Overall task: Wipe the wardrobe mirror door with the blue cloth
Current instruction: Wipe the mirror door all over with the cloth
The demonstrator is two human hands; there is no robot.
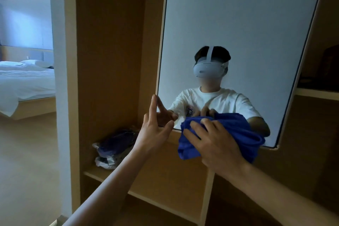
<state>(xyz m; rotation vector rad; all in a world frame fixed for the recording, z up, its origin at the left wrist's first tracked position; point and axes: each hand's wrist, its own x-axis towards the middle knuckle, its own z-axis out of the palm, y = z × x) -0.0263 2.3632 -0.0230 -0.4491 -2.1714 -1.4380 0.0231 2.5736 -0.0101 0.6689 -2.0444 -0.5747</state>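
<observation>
The tall, thin-framed mirror panel of the light wooden wardrobe door (238, 24) is swung open and is steadied at its lower left edge by the left hand (156, 128), whose index finger is laid up along the frame while the thumb is pressed against the glass near the bottom corner; the edge is pinched rather than fully clenched. The crumpled, deep blue cloth (238, 134) is bunched under the right hand (214, 143), which is spread over it with the fingers curled into the fabric, so that the cloth is grasped and pressed flat against the lowest strip of the mirror, spilling partly over the bottom frame. The wiping step is judged to be in hand, with work confined so far to the bottom of the glass (the large upper expanse looks untouched, though streaks cannot be made out in this light). The next move is thought to call for the cloth to be carried upward or sideways in broad strokes under steady pressure, while the door is kept braced against swinging. A plastic-wrapped dark bundle (113, 145) lies on the wardrobe shelf behind the door, well clear of both hands.
</observation>
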